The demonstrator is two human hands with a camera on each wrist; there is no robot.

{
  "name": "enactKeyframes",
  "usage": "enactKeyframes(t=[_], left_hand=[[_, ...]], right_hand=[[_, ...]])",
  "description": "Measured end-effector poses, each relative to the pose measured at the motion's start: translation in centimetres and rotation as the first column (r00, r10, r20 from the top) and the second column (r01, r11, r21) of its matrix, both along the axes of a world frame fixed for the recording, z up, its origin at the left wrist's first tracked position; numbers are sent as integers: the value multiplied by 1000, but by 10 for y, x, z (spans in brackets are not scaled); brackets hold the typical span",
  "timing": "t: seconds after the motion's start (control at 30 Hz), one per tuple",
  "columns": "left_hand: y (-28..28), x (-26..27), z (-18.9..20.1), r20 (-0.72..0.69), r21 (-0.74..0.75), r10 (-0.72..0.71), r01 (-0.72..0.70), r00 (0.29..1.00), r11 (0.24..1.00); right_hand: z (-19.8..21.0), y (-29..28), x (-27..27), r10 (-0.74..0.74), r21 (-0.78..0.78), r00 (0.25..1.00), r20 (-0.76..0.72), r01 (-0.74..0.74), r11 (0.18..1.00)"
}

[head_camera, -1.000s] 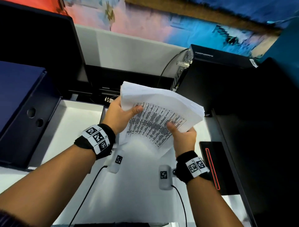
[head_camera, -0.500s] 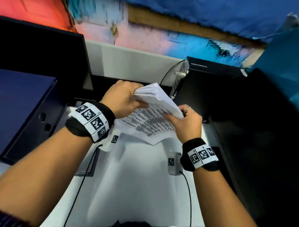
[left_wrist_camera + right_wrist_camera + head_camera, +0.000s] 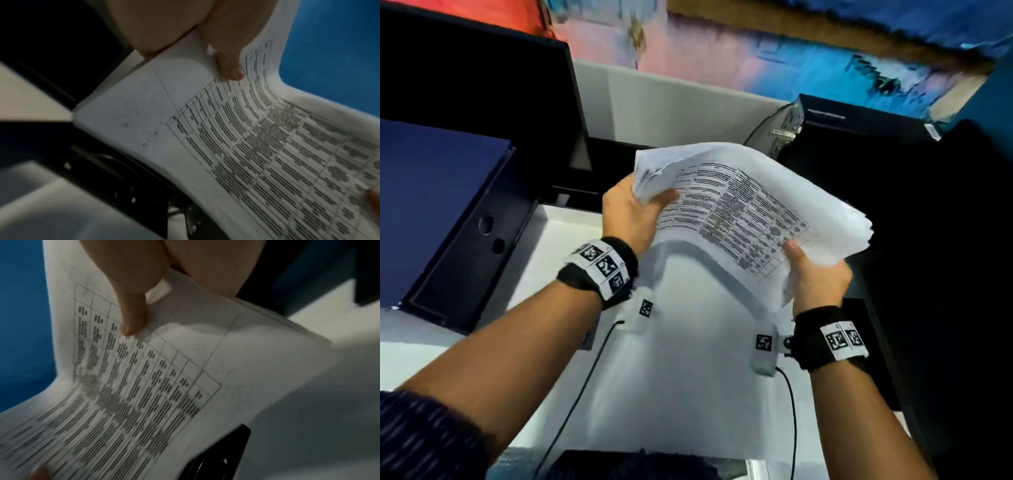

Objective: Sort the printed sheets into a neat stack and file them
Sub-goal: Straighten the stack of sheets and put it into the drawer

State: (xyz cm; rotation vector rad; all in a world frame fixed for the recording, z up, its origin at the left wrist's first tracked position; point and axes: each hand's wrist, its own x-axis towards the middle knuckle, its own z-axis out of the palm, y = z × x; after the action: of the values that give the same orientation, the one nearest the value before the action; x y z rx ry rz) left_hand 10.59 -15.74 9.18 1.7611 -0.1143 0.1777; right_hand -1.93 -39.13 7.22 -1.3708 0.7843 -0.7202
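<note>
Above the desk (image 3: 688, 394), one bundle of sheets (image 3: 739, 205) in two hands.
Left hand (image 3: 630, 219) pinches its near-left corner, thumb on top; right hand (image 3: 815, 277) pinches the near-right edge the same way. Sheets too many to count; they bow upward between the grips, printed table facing up, long axis running from far left to near right, far edges fanned. One open blue box file (image 3: 448, 219) lies at left; its contents cannot be made out.
</note>
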Motion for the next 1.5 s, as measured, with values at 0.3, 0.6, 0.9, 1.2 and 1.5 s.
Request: enactKeyframes(t=[0.3, 0.6, 0.9, 1.2, 1.5], left_hand=[[1, -35, -69, -331, -164, -70, 16, 941, 986], [9, -21, -63, -156, -14, -169, 169, 973, 986], [-6, -16, -52, -98, 26, -145, 149, 985, 989], [-11, -2, -44, -83, 113, -83, 92, 993, 989], [-8, 14, -9, -66, 871, -321, 211, 945, 443]], right_hand=[[-55, 11, -38, 60, -15, 996, -64, -62, 998], [-41, -2, -44, 31, -53, 999, -16, -32, 998], [-29, -3, -43, -11, -204, 999, -42, 2, 979], [-36, -7, -43, 92, -380, 984, -151, -143, 914], [-14, -19, -25, -52, -656, 836, -547, -389, 647]])
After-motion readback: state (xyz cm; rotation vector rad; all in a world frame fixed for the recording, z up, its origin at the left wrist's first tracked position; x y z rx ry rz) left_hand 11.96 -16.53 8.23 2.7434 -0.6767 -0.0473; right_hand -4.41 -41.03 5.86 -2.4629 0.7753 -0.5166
